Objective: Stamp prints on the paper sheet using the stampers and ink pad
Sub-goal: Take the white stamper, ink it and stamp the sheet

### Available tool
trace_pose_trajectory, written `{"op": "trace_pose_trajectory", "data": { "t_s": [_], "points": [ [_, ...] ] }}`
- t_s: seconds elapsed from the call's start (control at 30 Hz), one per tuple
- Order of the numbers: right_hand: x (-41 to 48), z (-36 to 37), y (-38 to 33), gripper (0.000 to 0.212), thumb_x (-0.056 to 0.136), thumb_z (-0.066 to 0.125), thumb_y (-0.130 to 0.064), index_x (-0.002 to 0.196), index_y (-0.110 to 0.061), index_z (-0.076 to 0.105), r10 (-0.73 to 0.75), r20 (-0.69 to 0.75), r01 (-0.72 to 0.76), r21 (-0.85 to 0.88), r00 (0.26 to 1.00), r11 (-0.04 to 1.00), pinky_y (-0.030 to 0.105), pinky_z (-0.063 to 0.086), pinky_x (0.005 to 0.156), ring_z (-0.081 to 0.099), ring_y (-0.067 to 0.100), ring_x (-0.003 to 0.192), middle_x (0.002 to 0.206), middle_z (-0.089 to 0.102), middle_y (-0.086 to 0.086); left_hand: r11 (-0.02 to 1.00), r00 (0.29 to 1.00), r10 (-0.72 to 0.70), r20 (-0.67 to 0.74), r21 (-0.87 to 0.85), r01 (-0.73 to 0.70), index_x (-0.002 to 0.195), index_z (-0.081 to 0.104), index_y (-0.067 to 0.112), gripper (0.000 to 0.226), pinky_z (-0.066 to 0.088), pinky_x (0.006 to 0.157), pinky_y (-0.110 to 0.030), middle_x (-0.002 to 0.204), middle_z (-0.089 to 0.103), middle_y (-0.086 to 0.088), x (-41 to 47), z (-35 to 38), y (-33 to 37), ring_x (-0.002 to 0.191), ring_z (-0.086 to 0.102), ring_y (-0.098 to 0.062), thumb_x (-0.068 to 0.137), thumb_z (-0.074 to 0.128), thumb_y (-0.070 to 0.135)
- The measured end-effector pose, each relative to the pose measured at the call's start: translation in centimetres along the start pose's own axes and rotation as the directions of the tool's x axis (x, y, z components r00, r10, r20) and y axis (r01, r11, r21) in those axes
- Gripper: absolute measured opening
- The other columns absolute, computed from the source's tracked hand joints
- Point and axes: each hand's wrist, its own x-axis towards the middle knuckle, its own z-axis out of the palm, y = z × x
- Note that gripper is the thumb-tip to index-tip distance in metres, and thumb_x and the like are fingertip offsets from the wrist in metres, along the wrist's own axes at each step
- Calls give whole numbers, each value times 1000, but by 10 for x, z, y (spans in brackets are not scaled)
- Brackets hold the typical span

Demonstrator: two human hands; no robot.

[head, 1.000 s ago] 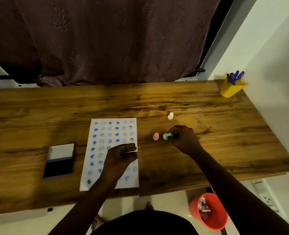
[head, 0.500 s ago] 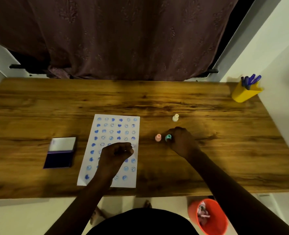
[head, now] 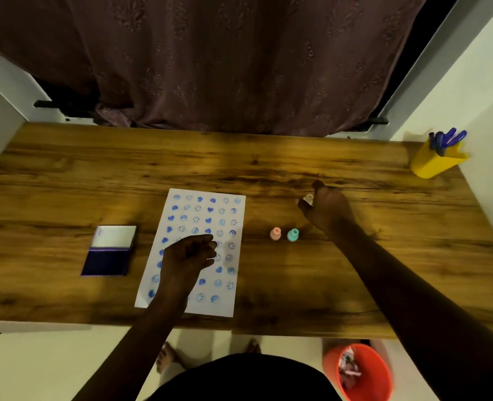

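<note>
A white paper sheet [head: 227, 215] covered in rows of blue smiley and heart prints lies on the wooden table [head: 66, 183]. My left hand [head: 188, 256] rests on the sheet with its fingers curled, nothing visible in it. To the left sits the open ink pad [head: 109, 250], dark blue with a white lid. A pink stamper [head: 275, 234] and a teal stamper [head: 293, 235] stand upright right of the sheet. Beyond them, my right hand [head: 326, 209] pinches the small cream stamper [head: 308, 198].
A yellow pen holder [head: 436, 162] with blue pens stands at the table's far right corner beside a white wall. An orange bin [head: 361, 371] sits on the floor below the table's near edge. A dark curtain hangs behind the table.
My right hand has let go of the teal stamper, which now stands upright beside the pink one, and has moved away to the cream stamper farther back. My left hand stays on the sheet.
</note>
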Motion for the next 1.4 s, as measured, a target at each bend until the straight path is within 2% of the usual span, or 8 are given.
{"op": "trace_pose_trajectory", "data": {
  "t_s": [0.23,0.47,0.6,0.7,0.9,1.2,1.33,1.4],
  "points": [
    [8,5,2,25,98,60,-27,112,-8,68,-67,36,71,-98,997,993,40,58,77,70,37,96,105,73,19,999,999,12,-35,-29,-13,107,77,21,19,63,73,-24,101,83,0,1,-17,1,94,80,-19,94,71,9],
    [-12,-22,-31,21,97,66,-27,101,-9,75,-104,-139,146,333,985,932,28,51,66,69,16,78,93,77,7,999,1000,16,-14,-50,-17,104,78,27,18,63,72,-21,100,83,8,3,-27,5,94,80,-16,93,73,13],
    [-39,-31,-77,18,98,67,-29,96,-13,75,-85,56,29,638,995,769,35,55,63,70,18,68,82,77,6,997,998,53,41,-58,-51,112,79,24,21,63,73,-22,104,82,5,4,-31,13,97,80,-19,92,76,16],
    [-63,-25,-115,12,97,69,-24,97,-13,74,-155,253,-107,781,955,615,25,56,59,68,7,62,78,76,2,995,989,63,130,-80,-53,123,75,21,32,64,82,-29,109,82,2,5,-37,19,100,80,-20,92,77,19],
    [-91,-6,-183,13,94,73,-19,104,-11,77,-248,427,-242,806,869,540,23,60,63,71,11,67,86,79,11,995,979,54,198,-88,-37,125,74,14,34,64,88,-39,111,82,-6,9,-70,23,98,80,-25,92,77,17],
    [-109,26,-246,19,92,75,-32,101,-17,79,-315,508,-318,809,802,495,24,59,67,75,14,75,89,80,9,992,986,95,138,-99,-82,118,77,6,32,64,80,-28,102,84,-6,17,-145,15,95,81,-22,86,79,5],
    [-114,36,-272,19,93,75,-28,102,-13,80,-388,466,-240,830,795,504,24,60,69,75,15,76,89,80,11,990,985,127,114,-80,-118,108,80,6,22,57,66,-17,84,84,2,15,-171,14,75,77,-4,87,78,2],
    [-115,41,-287,18,93,75,-21,105,-8,79,-424,428,-190,847,798,497,26,61,70,75,16,77,90,79,14,990,988,130,82,-64,-125,110,80,4,23,61,68,-33,82,81,-8,15,-185,13,74,75,-12,87,78,2]
  ]
}}
